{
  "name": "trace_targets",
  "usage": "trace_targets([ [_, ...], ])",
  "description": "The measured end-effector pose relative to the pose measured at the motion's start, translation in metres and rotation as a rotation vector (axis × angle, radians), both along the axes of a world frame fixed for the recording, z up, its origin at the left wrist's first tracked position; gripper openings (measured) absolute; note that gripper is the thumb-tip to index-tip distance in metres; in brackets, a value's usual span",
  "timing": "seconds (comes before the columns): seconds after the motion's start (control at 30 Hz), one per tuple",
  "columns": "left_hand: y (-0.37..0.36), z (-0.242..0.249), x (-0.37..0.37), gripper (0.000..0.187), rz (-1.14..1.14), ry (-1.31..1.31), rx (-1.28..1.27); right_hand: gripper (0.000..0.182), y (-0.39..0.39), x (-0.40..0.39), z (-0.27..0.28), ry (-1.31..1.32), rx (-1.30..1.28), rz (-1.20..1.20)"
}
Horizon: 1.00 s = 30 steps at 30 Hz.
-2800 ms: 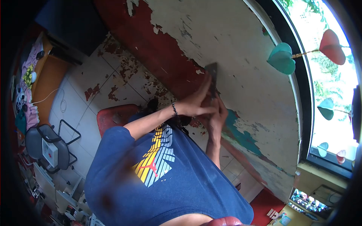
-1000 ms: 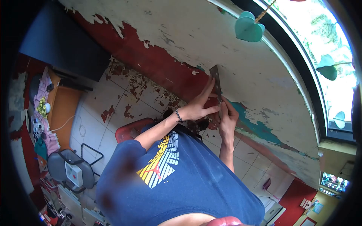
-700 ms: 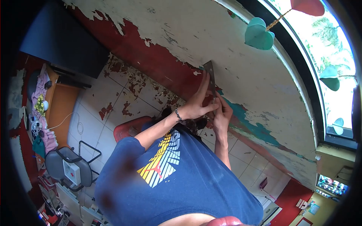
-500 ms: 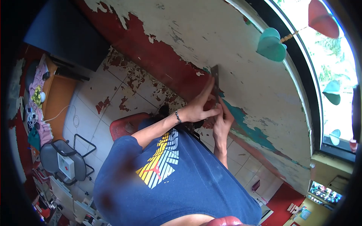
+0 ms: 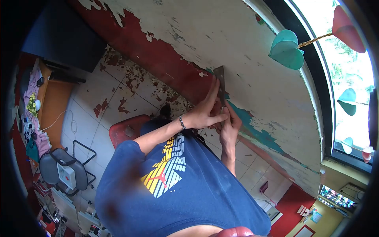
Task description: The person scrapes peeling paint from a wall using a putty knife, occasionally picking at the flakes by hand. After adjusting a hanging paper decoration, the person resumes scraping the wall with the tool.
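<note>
A metal scraper [image 5: 221,87] lies with its blade end against the wall [image 5: 268,83], where white paint borders bare red and teal patches. My right hand [image 5: 229,128] is closed round the scraper's handle, which is mostly hidden by the fingers. My left hand [image 5: 203,113], with a dark bracelet at the wrist, grips the scraper too. Its fingers stretch along the blade's side and its thumb rests near the handle, close to the right hand. A ragged edge of peeling white paint runs along the red strip [image 5: 158,55] to the left of the blade.
Paint flakes [image 5: 122,104] litter the tiled floor. A red seat [image 5: 125,128] is close to my left arm. Further left are a grey chair [image 5: 49,168] with a white box on it and an orange desk [image 5: 59,106]. Paper hearts [image 5: 287,49] hang by the window.
The view has shifted slightly, so the wall and room sit further left. Both hands still hold the scraper near the same stretch of paint edge, and its blade appears sharper and less blurred.
</note>
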<state>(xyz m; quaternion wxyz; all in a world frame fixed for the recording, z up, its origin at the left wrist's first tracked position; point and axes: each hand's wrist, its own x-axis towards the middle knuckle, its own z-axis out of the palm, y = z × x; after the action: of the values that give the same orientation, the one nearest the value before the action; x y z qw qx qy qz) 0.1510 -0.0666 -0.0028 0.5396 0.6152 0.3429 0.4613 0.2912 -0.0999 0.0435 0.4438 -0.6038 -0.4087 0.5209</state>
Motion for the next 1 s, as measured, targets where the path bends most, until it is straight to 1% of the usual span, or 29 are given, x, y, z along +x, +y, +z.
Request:
trace_targets([
  [0.13, 0.005, -0.009, -0.003, 0.118, -0.004, 0.0, 0.054, 0.034, 0.003, -0.002, -0.007, 0.022, 0.016, 0.035],
  [0.2, 0.004, -0.01, -0.002, 0.118, 0.013, -0.028, 0.06, 0.034, 0.001, -0.008, -0.009, -0.007, 0.088, 0.024],
  [0.27, 0.001, -0.004, -0.007, 0.118, -0.079, 0.073, 0.027, 0.034, -0.01, 0.009, -0.005, -0.023, 0.035, 0.058],
  [0.3, 0.004, -0.005, -0.008, 0.118, -0.074, 0.082, 0.033, 0.035, -0.009, 0.011, -0.001, -0.04, -0.001, 0.091],
  [0.37, 0.005, -0.012, -0.005, 0.116, 0.004, 0.177, 0.207, 0.034, -0.008, -0.001, 0.001, -0.024, 0.001, 0.057],
  [0.4, 0.006, -0.01, -0.006, 0.116, -0.002, 0.175, 0.21, 0.035, -0.006, -0.006, 0.001, -0.016, 0.003, 0.024],
  [0.47, 0.004, -0.006, -0.006, 0.115, -0.071, -0.062, 0.016, 0.035, -0.006, -0.007, -0.008, 0.018, 0.035, 0.006],
  [0.5, 0.001, -0.004, -0.003, 0.115, -0.077, -0.061, 0.012, 0.035, -0.008, -0.007, -0.011, 0.063, 0.07, -0.001],
  [0.53, 0.001, 0.0, -0.002, 0.116, -0.083, -0.023, -0.003, 0.035, -0.009, 0.0, -0.002, 0.004, -0.018, 0.009],
  [0.6, 0.004, 0.003, -0.004, 0.116, -0.094, 0.027, -0.002, 0.035, -0.001, 0.007, -0.007, 0.057, -0.007, 0.031],
  [0.67, 0.005, -0.001, 0.001, 0.117, -0.031, -0.025, -0.021, 0.034, 0.006, 0.006, -0.01, 0.098, 0.0, 0.043],
  [0.7, 0.008, -0.006, 0.002, 0.117, -0.04, -0.026, -0.016, 0.034, 0.014, -0.002, -0.009, 0.015, 0.055, 0.084],
  [0.73, 0.011, -0.011, 0.001, 0.117, 0.01, -0.039, -0.014, 0.033, 0.017, -0.004, -0.008, -0.07, 0.104, 0.128],
  [0.77, 0.011, -0.016, 0.002, 0.117, 0.067, -0.05, -0.015, 0.033, 0.013, -0.001, -0.008, -0.072, 0.101, 0.129],
  [0.8, 0.01, -0.01, 0.0, 0.117, 0.074, -0.045, -0.011, 0.033, 0.013, 0.0, -0.009, -0.12, 0.169, 0.124],
  [0.83, 0.008, -0.001, -0.003, 0.115, 0.03, -0.034, 0.008, 0.033, 0.014, -0.001, -0.01, -0.163, 0.242, 0.119],
  [0.87, 0.006, 0.006, -0.007, 0.114, -0.019, -0.024, 0.022, 0.033, 0.01, -0.001, -0.007, -0.151, 0.247, 0.121],
  [0.93, 0.009, 0.011, -0.012, 0.114, -0.021, -0.001, 0.034, 0.033, 0.005, 0.004, -0.001, 0.0, 0.047, 0.087],
  [1.0, 0.009, 0.004, -0.012, 0.115, -0.047, 0.013, 0.029, 0.033, 0.017, -0.007, -0.008, -0.043, 0.094, 0.126],
])
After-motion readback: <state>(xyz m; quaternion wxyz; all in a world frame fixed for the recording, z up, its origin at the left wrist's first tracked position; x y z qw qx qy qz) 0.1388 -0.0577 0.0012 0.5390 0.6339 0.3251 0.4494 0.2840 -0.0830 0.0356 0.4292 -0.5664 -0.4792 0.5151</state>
